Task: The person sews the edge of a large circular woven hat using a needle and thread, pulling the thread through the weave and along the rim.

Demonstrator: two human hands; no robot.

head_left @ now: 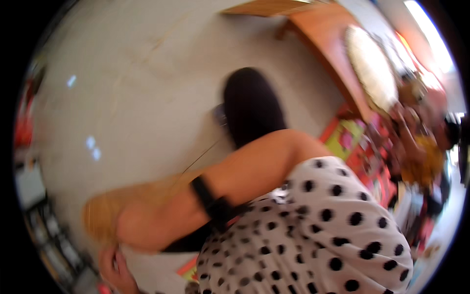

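My right arm comes out of a white sleeve with black dots [338, 215] and reaches across to the lower left. A black band [210, 201] is round it near the wrist. My right hand [152, 225] lies in front of a tan, rounded thing [95, 215], whose kind I cannot make out; its fingers are mostly hidden. Just below is my left hand [117, 272], its fingers curled and blurred, near the tips of the right hand. Whatever they pinch is too small to tell. A thin dark line like a thread [200, 157] runs up toward a dark-clad knee [252, 105].
A wooden bench or low table [323, 34] stands at the upper right, with a cream oval thing [370, 66] on it. Below it lies a colourful patterned mat [342, 139]. A person in yellow [423, 161] is at the right. Dark racks [54, 240] line the lower left.
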